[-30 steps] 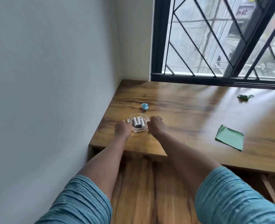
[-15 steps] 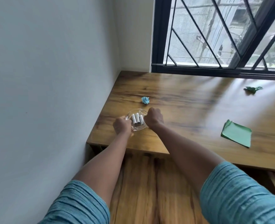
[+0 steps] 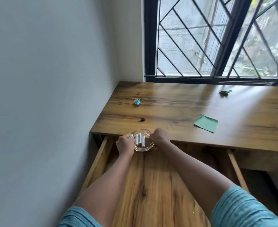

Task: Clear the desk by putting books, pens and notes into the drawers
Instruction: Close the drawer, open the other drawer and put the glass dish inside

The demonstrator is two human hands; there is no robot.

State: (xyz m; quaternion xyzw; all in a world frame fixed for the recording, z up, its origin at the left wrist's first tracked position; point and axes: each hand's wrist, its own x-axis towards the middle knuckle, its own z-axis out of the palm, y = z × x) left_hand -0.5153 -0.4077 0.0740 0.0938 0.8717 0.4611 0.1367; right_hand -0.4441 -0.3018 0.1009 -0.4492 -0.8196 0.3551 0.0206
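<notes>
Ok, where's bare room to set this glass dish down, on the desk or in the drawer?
Widest bare patch on the desk: between the dark cap and the green note, back to the window. The open drawer floor near the glass dish looks bare too. Tighter: the left strip around the blue paper ball and cap, and the right end.

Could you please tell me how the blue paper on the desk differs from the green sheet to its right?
The blue paper is crumpled into a small ball; the green sheet lies flat and square. The blue paper sits near the wall, the green sheet further right. Both rest on the wooden desk.
</notes>
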